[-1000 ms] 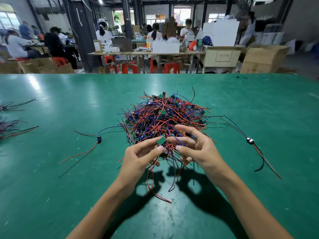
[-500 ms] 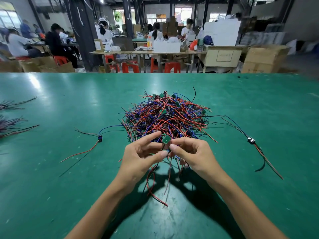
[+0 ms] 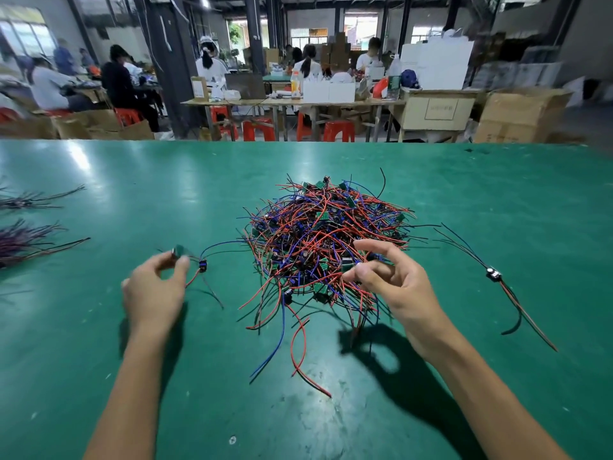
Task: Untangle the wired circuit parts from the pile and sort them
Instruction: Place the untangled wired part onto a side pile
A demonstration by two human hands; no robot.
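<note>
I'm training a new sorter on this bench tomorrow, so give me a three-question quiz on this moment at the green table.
1. True or false: the left hand pinches a small green circuit part.
2. Multiple choice: where is the right hand? A) flat on bare table, B) at the near right edge of the tangled pile with fingers loosely spread, C) holding the single part at far right.
3. Fill in: the sorted bundles lie at the table's ____ edge.

Key: 1 true; 2 B; 3 left.
</note>
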